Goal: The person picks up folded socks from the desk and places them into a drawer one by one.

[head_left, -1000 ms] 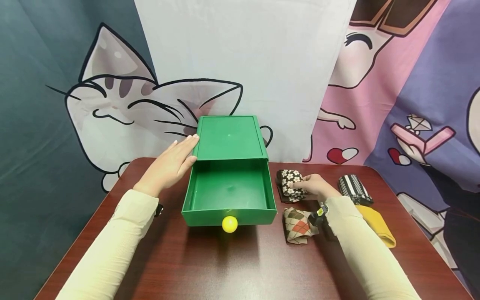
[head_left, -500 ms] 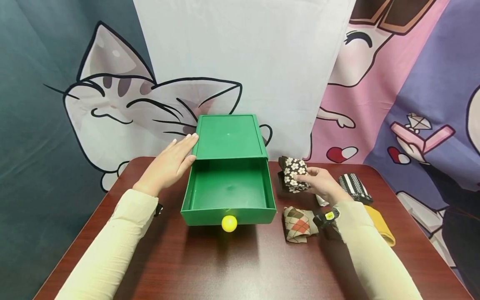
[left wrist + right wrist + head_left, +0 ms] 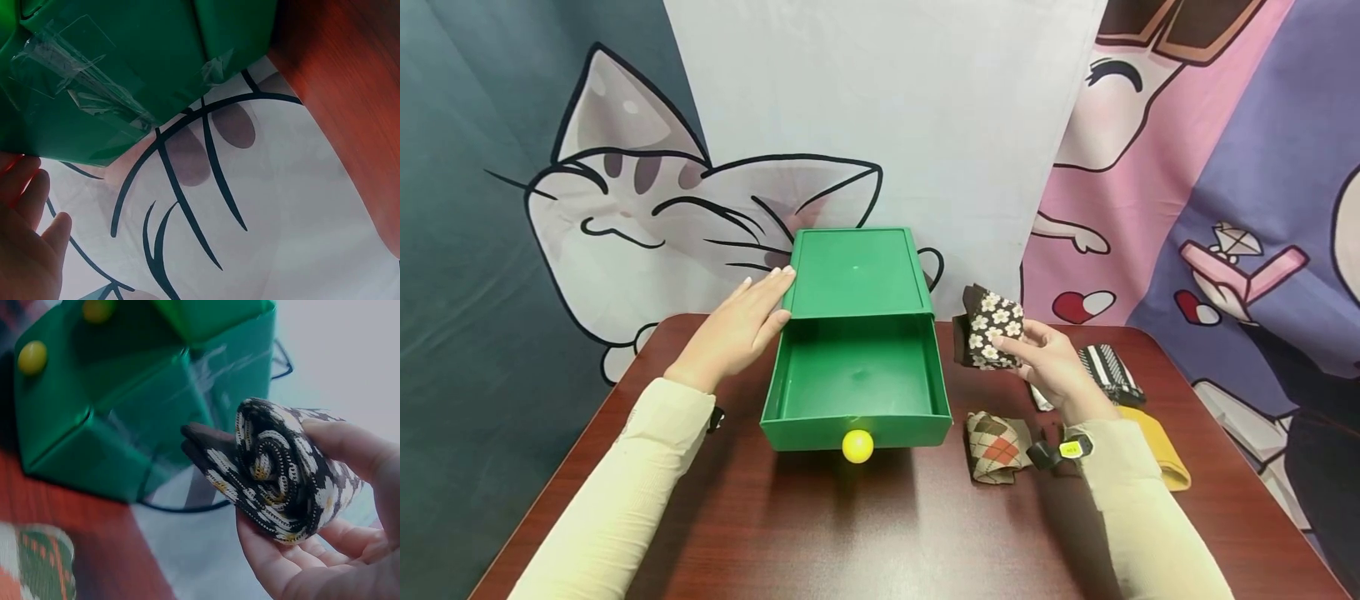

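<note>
My right hand [image 3: 1056, 371] grips a rolled-up black sock [image 3: 997, 332] with white flowers, thumb on the near face and fingers behind. It hangs above the table, right of a green drawer unit [image 3: 857, 271]. In the right wrist view the rolled sock [image 3: 281, 481] shows its spiral end. The unit's drawer [image 3: 808, 433] is pulled out toward me, its inside bare, a round yellow knob [image 3: 857, 446] on its front. My left hand [image 3: 733, 337] rests with straight fingers at the unit's upper left edge; the left wrist view shows its fingertips beside the green wall [image 3: 156, 69].
A rolled argyle sock [image 3: 996, 450] lies right of the drawer. Farther right lie a black-and-white striped roll [image 3: 1108, 375] and a yellow roll [image 3: 1157, 446]; a small white item [image 3: 1041, 398] is partly behind my right hand. Printed cloth [image 3: 925, 125] hangs behind the table.
My right hand has lifted the floral sock off the table, raising and tilting it, and the white item beneath has come into view. The left hand and drawer stay put.
</note>
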Motion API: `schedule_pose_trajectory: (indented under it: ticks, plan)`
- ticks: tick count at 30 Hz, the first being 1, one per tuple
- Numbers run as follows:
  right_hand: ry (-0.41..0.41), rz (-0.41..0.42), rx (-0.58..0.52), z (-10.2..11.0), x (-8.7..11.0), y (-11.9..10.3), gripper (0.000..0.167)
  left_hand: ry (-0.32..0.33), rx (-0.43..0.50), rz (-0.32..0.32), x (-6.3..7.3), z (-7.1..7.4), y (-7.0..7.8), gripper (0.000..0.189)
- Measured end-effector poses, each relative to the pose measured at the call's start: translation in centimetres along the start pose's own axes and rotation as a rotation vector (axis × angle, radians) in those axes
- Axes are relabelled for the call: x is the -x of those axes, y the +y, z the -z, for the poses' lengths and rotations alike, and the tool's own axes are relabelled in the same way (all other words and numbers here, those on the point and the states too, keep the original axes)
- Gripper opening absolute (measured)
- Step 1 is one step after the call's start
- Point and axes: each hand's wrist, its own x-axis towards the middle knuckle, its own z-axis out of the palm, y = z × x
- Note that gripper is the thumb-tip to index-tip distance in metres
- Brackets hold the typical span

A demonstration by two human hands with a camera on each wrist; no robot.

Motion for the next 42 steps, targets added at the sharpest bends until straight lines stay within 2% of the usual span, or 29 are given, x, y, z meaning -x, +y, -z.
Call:
schedule_pose_trajectory:
  ticks: [6, 8, 12, 14, 20, 24, 28, 32, 42]
  plan:
    - [0.002, 0.078, -0.163, -0.8, 1.2, -1.5, 0.033, 0.002, -0.005, -0.003, -0.1, 0.0, 0.0, 0.063]
    - [-0.007, 0.098, -0.207, -1.1, 1.8, -2.1, 0.035, 0.002, -0.008, -0.005, -0.1, 0.0, 0.0, 0.063]
    - [-0.033, 0.133, -0.246, -1.8, 2.9, -3.3, 0.061, 0.001, -0.015, -0.008, -0.1, 0.0, -0.1, 0.063]
    - [-0.052, 0.155, -0.274, -2.1, 3.5, -3.9, 0.066, 0.001, -0.017, -0.009, -0.1, 0.0, -0.1, 0.063]
    - [-0.133, 0.217, -0.364, -3.6, 4.8, -5.6, 0.046, 0.007, -0.024, -0.014, -0.2, 0.1, 0.0, 0.063]
    - [-0.172, 0.225, -0.356, -4.7, 5.6, -6.7, 0.046, 0.002, -0.025, -0.009, -0.2, 0.1, 0.1, 0.063]
    - [-0.199, 0.206, -0.319, -6.1, 5.9, -7.5, 0.054, -0.011, -0.03, -0.001, -0.1, 0.1, 0.1, 0.062]
    - [-0.23, 0.168, -0.285, -7.4, 5.8, -8.1, 0.059, -0.015, -0.041, 0.003, 0.0, 0.2, 0.1, 0.062]
    - [-0.32, 0.065, -0.196, -10.7, 5.3, -8.7, 0.056, -0.004, -0.047, -0.01, -0.2, 0.2, 0.1, 0.062]
